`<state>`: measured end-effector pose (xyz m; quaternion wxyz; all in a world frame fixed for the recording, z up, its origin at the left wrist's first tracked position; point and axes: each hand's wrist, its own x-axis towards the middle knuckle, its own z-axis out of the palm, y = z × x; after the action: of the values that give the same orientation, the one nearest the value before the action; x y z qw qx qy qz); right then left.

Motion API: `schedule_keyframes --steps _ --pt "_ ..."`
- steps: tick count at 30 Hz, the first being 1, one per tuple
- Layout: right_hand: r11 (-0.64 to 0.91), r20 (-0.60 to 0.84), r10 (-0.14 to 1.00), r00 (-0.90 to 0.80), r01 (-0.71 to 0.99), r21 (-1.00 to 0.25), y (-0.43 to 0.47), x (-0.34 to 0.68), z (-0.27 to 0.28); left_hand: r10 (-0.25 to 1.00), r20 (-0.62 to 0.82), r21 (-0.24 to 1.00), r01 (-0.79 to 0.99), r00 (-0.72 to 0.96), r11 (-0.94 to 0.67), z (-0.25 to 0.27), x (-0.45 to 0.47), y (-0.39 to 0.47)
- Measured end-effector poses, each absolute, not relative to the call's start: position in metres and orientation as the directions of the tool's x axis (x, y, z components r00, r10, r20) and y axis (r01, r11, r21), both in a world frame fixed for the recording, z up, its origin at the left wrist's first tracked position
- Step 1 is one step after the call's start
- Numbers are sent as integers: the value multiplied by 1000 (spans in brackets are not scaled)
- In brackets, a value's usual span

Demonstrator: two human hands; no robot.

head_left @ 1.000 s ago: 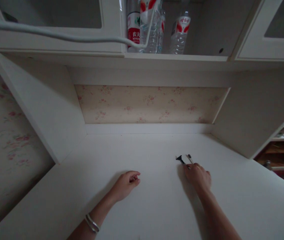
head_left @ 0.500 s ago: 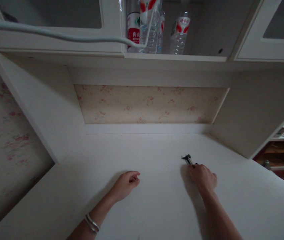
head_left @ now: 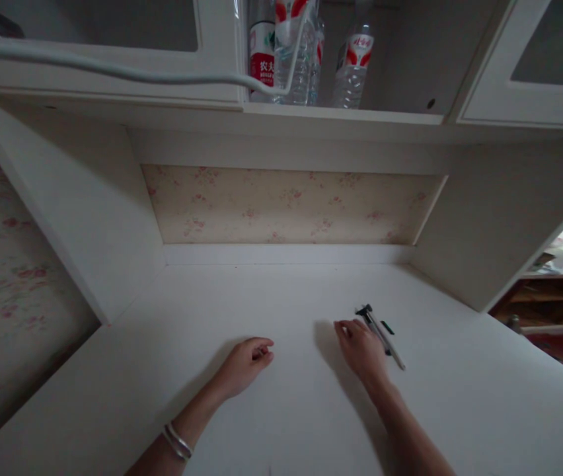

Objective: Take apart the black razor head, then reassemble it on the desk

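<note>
A vernier caliper (head_left: pixel 375 325) with black jaws and a long metal beam lies slantwise on the white tabletop (head_left: pixel 291 416). Just left of it is my right hand (head_left: pixel 363 347), its fingers loosely bent and nothing seen in them; the wrist side covers a little of the caliper's near edge. My left hand (head_left: pixel 248 363) hovers or rests over the table's middle left, thumb and curled fingers apart with a gap between them. It appears to hold nothing. Two silver bangles (head_left: pixel 178 441) circle the left wrist.
Above the table hangs a white cabinet with plastic water bottles (head_left: pixel 353 73) and a red-and-white bottle (head_left: pixel 262 59) in its open bay. A pale curved rod (head_left: pixel 137 74) crosses in front. White side panels (head_left: pixel 484 225) stand left and right.
My right hand has let go of the caliper and moved left, leaving it lying on the table. My left hand keeps about the same place. The view has shifted slightly.
</note>
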<state>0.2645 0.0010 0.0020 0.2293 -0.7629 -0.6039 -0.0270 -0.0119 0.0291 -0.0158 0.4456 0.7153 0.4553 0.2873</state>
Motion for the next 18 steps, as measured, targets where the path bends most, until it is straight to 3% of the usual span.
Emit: schedule_keyframes --steps 3,6,12,18 --pt "210 223 967 -124 884 -417 -5 206 -2 905 66 894 378 420 -241 -15 -9 28" --pt "406 185 913 -363 772 -489 -4 157 -3 913 124 886 371 390 -278 -17 -6 28" --pt "437 155 871 -467 591 -678 15 124 -7 959 88 903 385 269 -191 -17 -6 30" --pt "470 203 868 -454 616 -633 10 130 -25 898 148 757 536 414 -372 -13 -6 20"
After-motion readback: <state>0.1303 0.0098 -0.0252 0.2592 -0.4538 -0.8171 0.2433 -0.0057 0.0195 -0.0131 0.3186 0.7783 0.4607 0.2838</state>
